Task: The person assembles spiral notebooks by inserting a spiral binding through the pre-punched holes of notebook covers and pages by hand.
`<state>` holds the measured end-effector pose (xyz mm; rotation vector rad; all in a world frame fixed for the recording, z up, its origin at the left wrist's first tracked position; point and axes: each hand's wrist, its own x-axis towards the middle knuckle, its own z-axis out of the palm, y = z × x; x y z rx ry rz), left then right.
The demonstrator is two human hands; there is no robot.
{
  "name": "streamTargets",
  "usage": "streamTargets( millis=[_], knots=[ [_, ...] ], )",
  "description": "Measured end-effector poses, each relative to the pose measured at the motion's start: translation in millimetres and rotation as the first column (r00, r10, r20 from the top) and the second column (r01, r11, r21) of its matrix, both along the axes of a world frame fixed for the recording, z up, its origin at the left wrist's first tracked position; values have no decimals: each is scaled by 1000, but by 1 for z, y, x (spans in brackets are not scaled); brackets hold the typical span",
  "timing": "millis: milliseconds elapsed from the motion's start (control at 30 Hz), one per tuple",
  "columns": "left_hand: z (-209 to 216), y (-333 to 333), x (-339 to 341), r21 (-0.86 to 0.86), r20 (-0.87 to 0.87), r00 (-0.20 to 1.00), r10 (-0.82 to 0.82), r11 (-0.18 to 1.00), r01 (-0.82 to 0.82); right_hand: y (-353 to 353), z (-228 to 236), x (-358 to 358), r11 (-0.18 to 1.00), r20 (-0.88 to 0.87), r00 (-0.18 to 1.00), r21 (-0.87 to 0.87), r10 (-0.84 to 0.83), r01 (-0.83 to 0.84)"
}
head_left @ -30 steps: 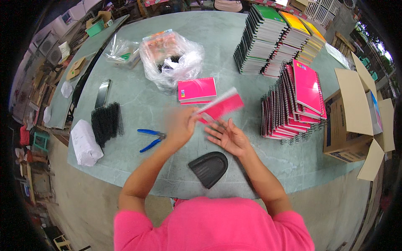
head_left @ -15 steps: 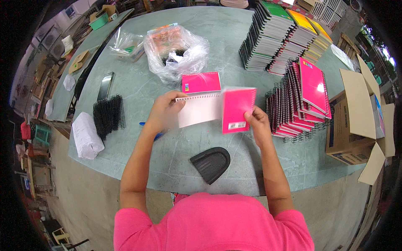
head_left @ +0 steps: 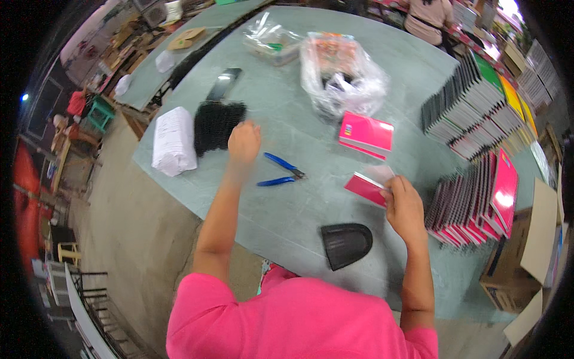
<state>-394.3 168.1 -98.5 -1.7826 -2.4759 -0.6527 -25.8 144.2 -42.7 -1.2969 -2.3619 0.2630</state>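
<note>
Notebook sheets (head_left: 365, 188) in pink and white are pinched between the thumb and fingers of the person's right hand (head_left: 406, 208). The left hand (head_left: 245, 141), blurred, is at the right edge of black spiral binding coils (head_left: 215, 124); whether it grips any cannot be told. Blue-handled pliers (head_left: 280, 161) lie between the hands, with spiral-bound pink notebooks (head_left: 469, 206) just beyond the right hand's right side

A person in a beige top (head_left: 426, 23) appears beyond the far edge of a grey-green table (head_left: 287, 221), as a green plastic stool (head_left: 100, 113) stands on the concrete floor (head_left: 149, 209) at left, near a side table (head_left: 143, 78) bearing a flat piece of brown cardboard (head_left: 186, 39); an open cardboard carton (head_left: 507, 257) sits at right, a pale yellow stool (head_left: 69, 254) at lower left
</note>
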Motion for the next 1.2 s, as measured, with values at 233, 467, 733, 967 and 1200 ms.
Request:
streamTargets(
  millis=[233, 467, 733, 967, 1200],
  knots=[
    [-47, -13, -34, 9, -90, 976, 197, 980, -197, 5, -21, -5, 982, -68, 982, -81, -176, 170],
    [81, -38, 14, 615, 308, 927, -215, 788, -21, 22, -28, -7, 997, 286, 958, -71, -11, 33],
    [94, -32, 73, 468, 712, 489, -504, 860, 205, 25, -17, -16, 991, 309, 950, -102, -53, 88],
    [27, -41, 126, -121, 842, 516, -158, 877, 465, 27, -19, -34, 972, 267, 962, -207, -51, 109],
    [-20, -30, 180, -40, 535, 593, -602, 683, 729, 33, -25, -28, 977, 217, 976, -210, 7, 40]
  ],
)
